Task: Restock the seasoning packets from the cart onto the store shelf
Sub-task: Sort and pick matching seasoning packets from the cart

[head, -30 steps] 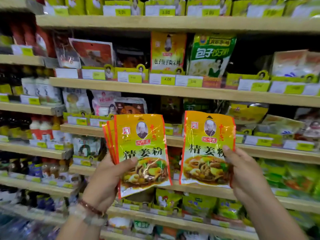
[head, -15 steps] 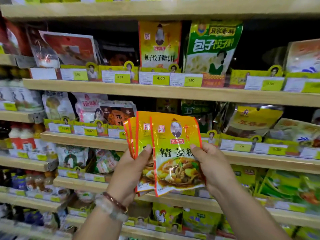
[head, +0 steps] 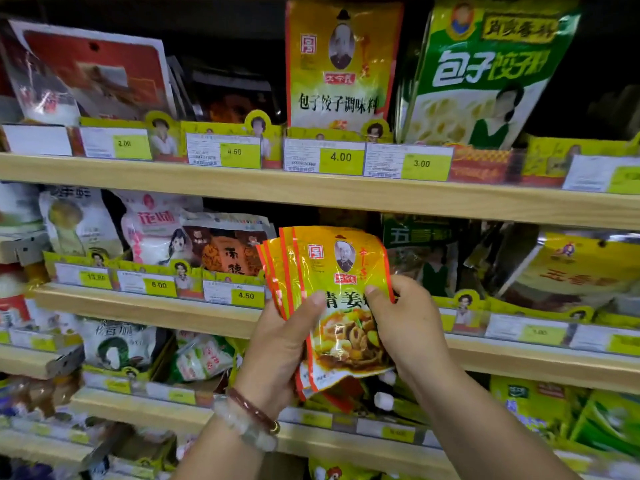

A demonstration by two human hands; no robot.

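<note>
Wooden shelves (head: 311, 192) run across the view, each fronted by yellow price tags (head: 341, 157) and packed with upright bags. On the upper shelf, going from the left, stands a red-and-white bag (head: 93, 71), then a dark bag (head: 232, 95) behind the 4.50 tag, then a tall yellow packet (head: 341, 64) with a portrait and black characters, then a large green-and-white bag (head: 485, 74) leaning slightly to the right. On the shelf below, a pale bag (head: 76, 220) sits at the left, next to a pink-and-white bag (head: 156, 230), an orange-brown bag (head: 228, 247), a green bag (head: 422, 251) behind the hands, and a yellow bag (head: 568, 265) tilted at the far right.

In front of this middle shelf, near its front edge, the person holds a small stack of seasoning packets (head: 332, 271), yellow with orange-red borders. They are fanned, so the edges of the rear ones show at the left. Their long axis runs nearly vertical, tilted a little, tops up toward the shelf above and printed faces toward the camera, with the portrait at the top and the food photo at the bottom.

The left hand (head: 277, 351), with bead bracelets (head: 249, 417) on its wrist, grips the stack from the left, thumb pressed across the front and fingers curled behind. The right hand (head: 408, 327) pinches the front packet's right edge, thumb on the face and fingers wrapped behind it.
</note>
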